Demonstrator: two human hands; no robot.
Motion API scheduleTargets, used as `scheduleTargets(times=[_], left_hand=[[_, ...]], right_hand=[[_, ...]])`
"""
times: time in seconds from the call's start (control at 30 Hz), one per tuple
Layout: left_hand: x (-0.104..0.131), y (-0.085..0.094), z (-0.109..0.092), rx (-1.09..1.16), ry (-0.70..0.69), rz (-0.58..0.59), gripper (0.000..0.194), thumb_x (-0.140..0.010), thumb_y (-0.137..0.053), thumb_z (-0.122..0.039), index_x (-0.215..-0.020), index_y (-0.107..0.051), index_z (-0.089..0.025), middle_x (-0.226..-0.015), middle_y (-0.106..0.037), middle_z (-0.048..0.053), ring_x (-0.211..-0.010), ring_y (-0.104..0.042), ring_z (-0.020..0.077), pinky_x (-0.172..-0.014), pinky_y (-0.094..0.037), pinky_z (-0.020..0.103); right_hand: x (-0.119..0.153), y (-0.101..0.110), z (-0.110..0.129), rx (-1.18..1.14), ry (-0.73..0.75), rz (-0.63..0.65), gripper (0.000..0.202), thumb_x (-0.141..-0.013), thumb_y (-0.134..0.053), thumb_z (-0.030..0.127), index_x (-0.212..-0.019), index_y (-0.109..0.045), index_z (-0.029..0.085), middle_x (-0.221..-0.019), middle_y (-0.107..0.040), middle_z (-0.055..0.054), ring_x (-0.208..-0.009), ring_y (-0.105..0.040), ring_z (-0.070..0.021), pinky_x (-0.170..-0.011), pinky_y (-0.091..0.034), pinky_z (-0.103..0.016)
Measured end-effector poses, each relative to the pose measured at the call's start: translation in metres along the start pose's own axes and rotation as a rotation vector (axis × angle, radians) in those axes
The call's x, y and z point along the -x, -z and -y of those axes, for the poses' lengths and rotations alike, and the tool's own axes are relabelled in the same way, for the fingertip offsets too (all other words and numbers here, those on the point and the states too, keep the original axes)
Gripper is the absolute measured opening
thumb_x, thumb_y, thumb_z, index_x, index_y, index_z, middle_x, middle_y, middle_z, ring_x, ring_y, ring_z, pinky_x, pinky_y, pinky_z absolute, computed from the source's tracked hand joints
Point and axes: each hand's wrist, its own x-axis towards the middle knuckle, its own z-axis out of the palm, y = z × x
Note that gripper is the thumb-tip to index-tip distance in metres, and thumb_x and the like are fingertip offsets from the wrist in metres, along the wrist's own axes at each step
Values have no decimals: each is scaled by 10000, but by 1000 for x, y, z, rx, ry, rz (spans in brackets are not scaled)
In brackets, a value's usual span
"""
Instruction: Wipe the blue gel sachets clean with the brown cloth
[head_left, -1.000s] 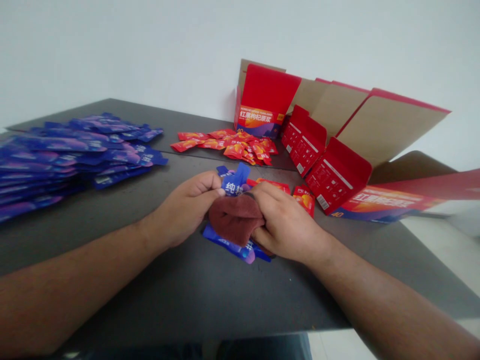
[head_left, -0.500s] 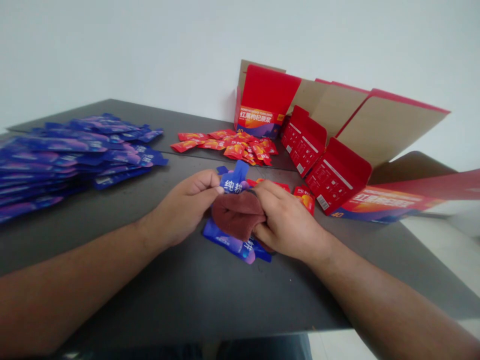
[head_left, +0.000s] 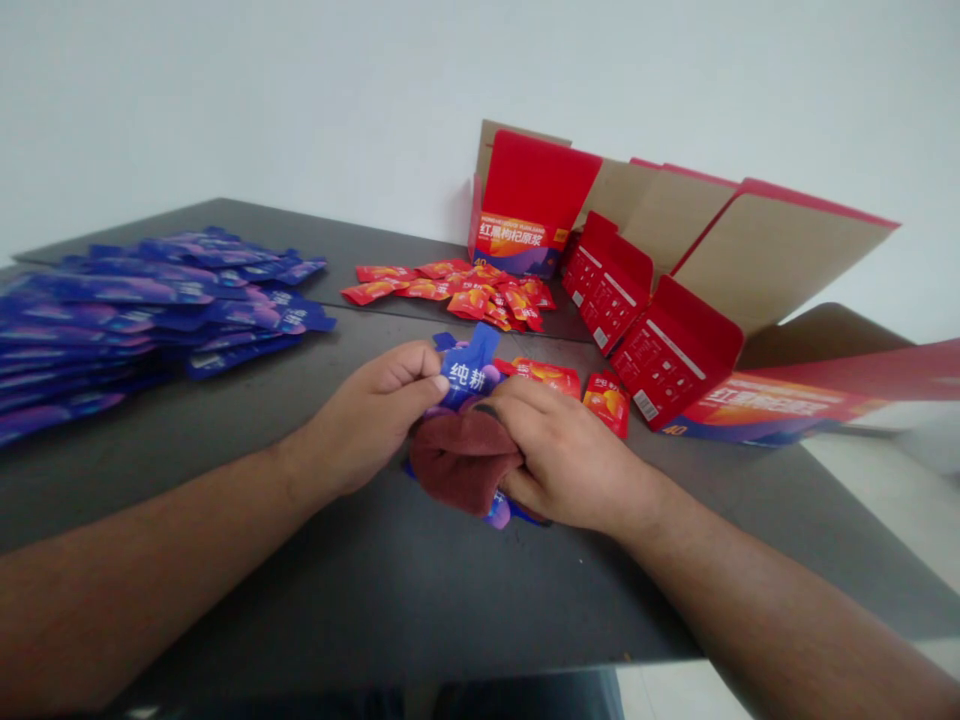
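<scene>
A blue sachet (head_left: pixel 466 372) with white lettering is pinched at its upper end by my left hand (head_left: pixel 382 405), which is closed. My right hand (head_left: pixel 566 445) is closed on a brown cloth (head_left: pixel 461 455) that lies against the lower part of that sachet and hides most of it. Beneath the cloth, the edge of another blue sachet (head_left: pixel 499 512) shows on the table. Just beyond my right hand, red sachets (head_left: pixel 606 402) lie flat.
A large heap of blue sachets (head_left: pixel 150 310) covers the table's left side. Farther back is a pile of red sachets (head_left: pixel 457 288). Open red cartons (head_left: pixel 525 215) with raised flaps stand at the back and right of the dark table (head_left: pixel 360 610).
My right hand has drawn the cloth slightly down and toward me, baring more of the held sachet's lettering. My left hand stays in nearly the same place.
</scene>
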Motion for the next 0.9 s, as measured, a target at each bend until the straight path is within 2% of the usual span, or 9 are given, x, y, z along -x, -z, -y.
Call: scheduleTargets(times=[0.07, 0.23, 0.4, 0.57, 0.63, 0.77, 0.9], left_hand=[[0, -1, -2, 0, 2, -6, 261, -936, -680, -289, -753, -519, -194, -674, -481, -40, -597, -393, 98, -547, -337, 229], [-1, -3, -1, 87, 16, -41, 213, -897, -676, -234, -774, -503, -205, -681, -498, -38, -594, -433, 103, -539, -332, 231], [-1, -2, 0, 35, 5, -55, 256, -914, -690, -270, -743, -512, -199, -655, -489, -36, -572, -409, 95, -529, -334, 229], [-1, -7, -4, 203, 45, -82, 234, -866, -713, -248, -759, -509, -208, -653, -490, -37, -545, -422, 100, -506, -312, 234], [-1, -7, -3, 209, 55, -105, 235, -862, -715, -243, -755, -509, -207, -646, -486, -38, -541, -422, 99, -504, -306, 232], [-2, -6, -1, 154, 28, -133, 241, -870, -725, -245, -749, -521, -200, -638, -480, -37, -554, -429, 96, -513, -310, 232], [-2, -7, -3, 207, 34, -165, 229, -846, -703, -217, -736, -502, -206, -616, -468, -42, -535, -407, 100, -503, -292, 244]], right_hand=[[0, 0, 0, -8, 29, 9, 216, -992, -616, 209, -1204, -636, 168, -1088, -697, -100, -1017, -648, -252, -895, -573, -389], [0, 0, -2, 44, -117, -81, 133, -928, -605, 169, -1060, -621, 173, -1040, -675, -112, -916, -633, -249, -824, -570, -394], [0, -1, -3, -39, 47, 30, 208, -985, -639, 206, -1189, -644, 162, -1106, -703, -105, -1031, -661, -255, -901, -575, -384], [1, 1, -7, 38, -83, -77, 143, -942, -614, 173, -1083, -633, 169, -1051, -681, -109, -925, -646, -249, -816, -571, -387], [1, 1, -7, 21, -62, -58, 124, -952, -615, 187, -1073, -636, 166, -1040, -682, -110, -932, -650, -251, -822, -572, -386], [1, -1, -4, -48, 78, 62, 152, -1001, -635, 222, -1140, -657, 165, -1102, -712, -108, -1035, -670, -254, -899, -572, -380], [0, -1, -4, 2, -20, -40, 148, -969, -627, 199, -1107, -658, 158, -1064, -699, -111, -976, -659, -257, -863, -568, -391]])
